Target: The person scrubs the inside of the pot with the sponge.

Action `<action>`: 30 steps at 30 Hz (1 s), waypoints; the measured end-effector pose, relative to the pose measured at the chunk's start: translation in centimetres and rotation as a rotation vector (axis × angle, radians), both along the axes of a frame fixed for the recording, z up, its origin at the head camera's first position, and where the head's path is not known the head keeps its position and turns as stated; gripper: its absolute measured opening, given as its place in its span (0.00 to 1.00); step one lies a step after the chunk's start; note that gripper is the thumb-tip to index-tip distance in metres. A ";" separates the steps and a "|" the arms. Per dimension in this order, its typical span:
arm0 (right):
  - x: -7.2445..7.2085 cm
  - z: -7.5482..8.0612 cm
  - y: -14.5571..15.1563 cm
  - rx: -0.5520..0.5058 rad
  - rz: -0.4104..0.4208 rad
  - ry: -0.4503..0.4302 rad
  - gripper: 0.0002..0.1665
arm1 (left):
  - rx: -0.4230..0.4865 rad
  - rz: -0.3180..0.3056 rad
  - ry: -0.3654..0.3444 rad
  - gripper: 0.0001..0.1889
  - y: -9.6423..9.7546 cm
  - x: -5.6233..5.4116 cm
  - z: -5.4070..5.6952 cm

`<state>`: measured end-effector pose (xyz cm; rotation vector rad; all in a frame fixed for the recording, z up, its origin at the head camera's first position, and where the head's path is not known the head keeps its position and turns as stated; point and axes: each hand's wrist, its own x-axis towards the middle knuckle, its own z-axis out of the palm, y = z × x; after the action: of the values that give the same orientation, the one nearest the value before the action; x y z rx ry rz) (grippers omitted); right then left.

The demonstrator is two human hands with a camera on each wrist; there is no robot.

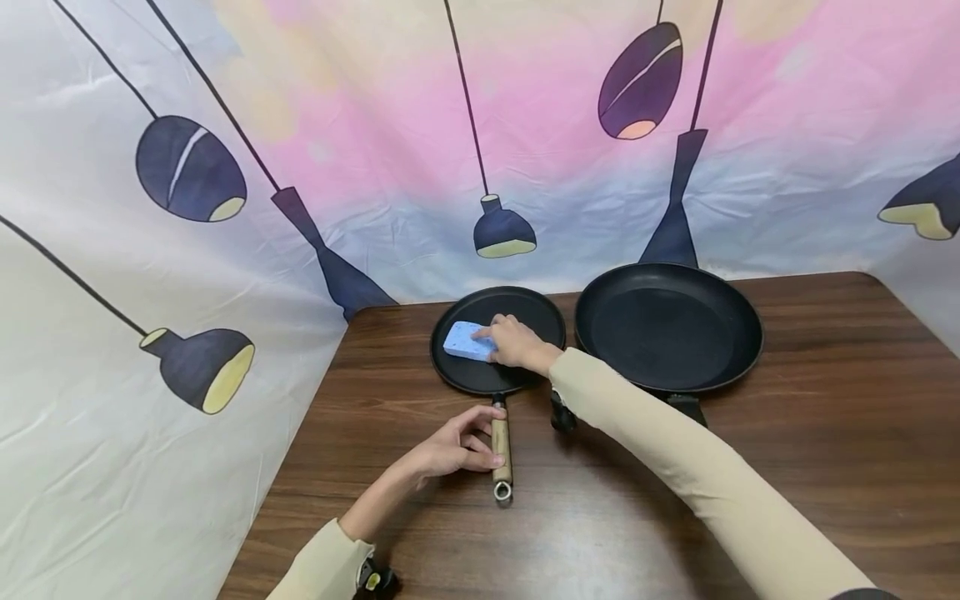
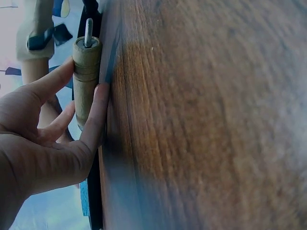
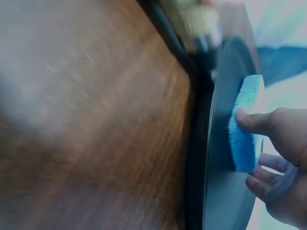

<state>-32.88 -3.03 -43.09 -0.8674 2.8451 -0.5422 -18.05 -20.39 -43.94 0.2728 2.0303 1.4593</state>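
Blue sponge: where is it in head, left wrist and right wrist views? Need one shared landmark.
Head: blue sponge lies on the small flat pan, centre, under the right hand.
Left wrist: not clearly in view; a blue patch at the bottom edge cannot be identified.
Right wrist: right of centre, held against the pan.
Shared landmark: the pan's wooden handle.
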 end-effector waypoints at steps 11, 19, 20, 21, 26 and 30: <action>-2.1 -2.3 -0.6 0.014 -0.284 0.081 0.32 | -0.010 0.007 -0.006 0.34 -0.7 1.1 -0.5; -2.3 -2.3 -1.0 0.011 -0.260 0.078 0.34 | 0.007 -0.017 -0.007 0.34 -0.4 1.0 -0.4; -2.3 -2.2 -1.1 0.007 -0.242 0.072 0.34 | 0.008 -0.019 -0.007 0.34 -0.3 0.9 -0.4; -2.2 -2.1 -1.1 0.000 -0.217 0.065 0.34 | 0.009 -0.021 -0.008 0.34 -0.3 0.8 -0.4; -1.6 -1.5 -1.7 -0.017 -0.043 0.027 0.32 | 0.005 -0.026 -0.017 0.34 -0.3 0.3 -0.3; -1.6 -0.8 -1.7 0.014 0.052 0.015 0.33 | 0.001 -0.028 -0.015 0.34 -0.3 -0.2 0.0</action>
<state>-34.46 -4.71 -43.86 -0.9436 2.8279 -0.5108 -18.21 -20.71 -43.98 0.2892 2.0059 1.4409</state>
